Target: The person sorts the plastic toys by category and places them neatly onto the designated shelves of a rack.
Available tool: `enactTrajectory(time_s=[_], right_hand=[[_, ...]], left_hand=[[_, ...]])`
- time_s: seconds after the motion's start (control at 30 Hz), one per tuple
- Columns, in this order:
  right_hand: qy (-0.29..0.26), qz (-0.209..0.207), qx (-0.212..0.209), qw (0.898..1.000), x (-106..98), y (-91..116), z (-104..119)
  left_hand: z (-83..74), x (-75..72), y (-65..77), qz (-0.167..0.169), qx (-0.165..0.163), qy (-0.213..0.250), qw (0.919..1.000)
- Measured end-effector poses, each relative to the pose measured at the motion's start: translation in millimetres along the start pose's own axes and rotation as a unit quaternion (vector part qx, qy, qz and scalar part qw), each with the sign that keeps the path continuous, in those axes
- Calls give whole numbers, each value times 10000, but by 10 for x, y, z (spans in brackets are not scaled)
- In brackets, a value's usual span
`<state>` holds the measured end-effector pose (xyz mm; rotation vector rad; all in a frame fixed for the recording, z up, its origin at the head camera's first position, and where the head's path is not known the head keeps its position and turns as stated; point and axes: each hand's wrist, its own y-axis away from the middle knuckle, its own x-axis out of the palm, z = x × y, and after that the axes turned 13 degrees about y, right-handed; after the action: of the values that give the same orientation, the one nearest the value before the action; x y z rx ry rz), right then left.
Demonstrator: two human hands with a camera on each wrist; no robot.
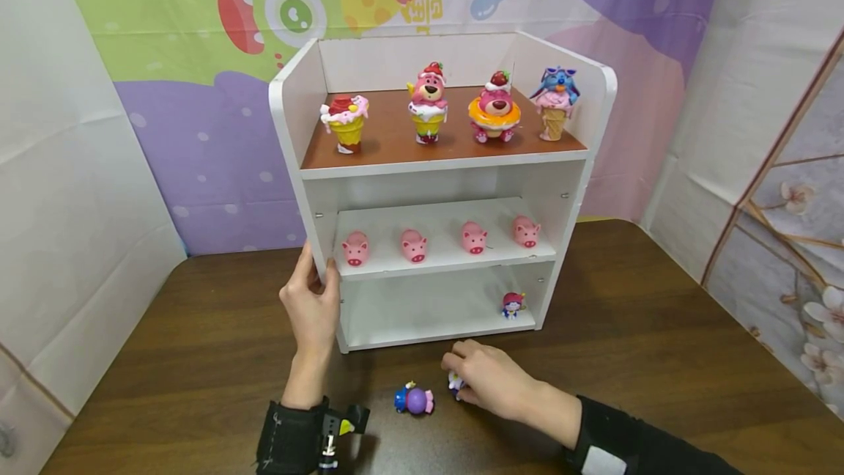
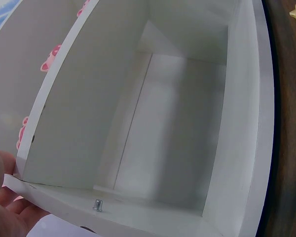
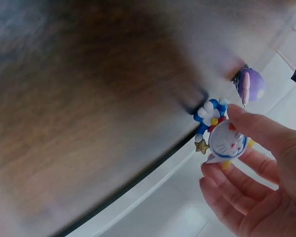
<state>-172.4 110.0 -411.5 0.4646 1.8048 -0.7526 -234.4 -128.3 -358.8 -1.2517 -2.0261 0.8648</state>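
Note:
My left hand (image 1: 315, 314) grips the left side panel of a white three-level shelf (image 1: 438, 338), with the thumb at its front edge and the fingers round the outside. My right hand (image 1: 497, 380) pinches a small Doraemon-like figurine (image 3: 227, 140) between thumb and fingers at the table, just in front of the shelf. It has a white face, a blue-and-white body and a gold star; in the head view the hand mostly hides it. Left of it, a blue-and-purple figurine (image 1: 417, 400) lies on the table. A red-hatted figurine (image 1: 512, 305) stands at the right end of the bottom level.
Several pink pig figures (image 1: 414, 246) line the middle level. The brown top level (image 1: 389, 112) carries an ice-cream cup toy (image 1: 346, 123), two pink bear figures (image 1: 494, 108) and a blue figure on a cone (image 1: 555, 101). All stands on a dark wooden table (image 1: 198, 358).

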Motion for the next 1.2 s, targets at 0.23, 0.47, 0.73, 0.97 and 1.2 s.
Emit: enactTrajectory(time_s=[0.23,0.47,0.73,0.97,1.2], right_hand=[[-412,153,-279,9986,-34,11,-75],[-1814,643,-17,9813,-63,8,-202],[-2489,690,93,9660,8,21,-253],[-2401,599,120,9688,18,23,-243],[-2164,292,289,9754,-4,-24,-290]], left_hand=[[0,4,-4,10,24,13,10000],[4,2,-2,-3,36,-8,10000],[6,-1,0,3,19,-43,10000],[1,-1,0,24,11,9,10000],[12,0,6,2,8,-1,10000]])
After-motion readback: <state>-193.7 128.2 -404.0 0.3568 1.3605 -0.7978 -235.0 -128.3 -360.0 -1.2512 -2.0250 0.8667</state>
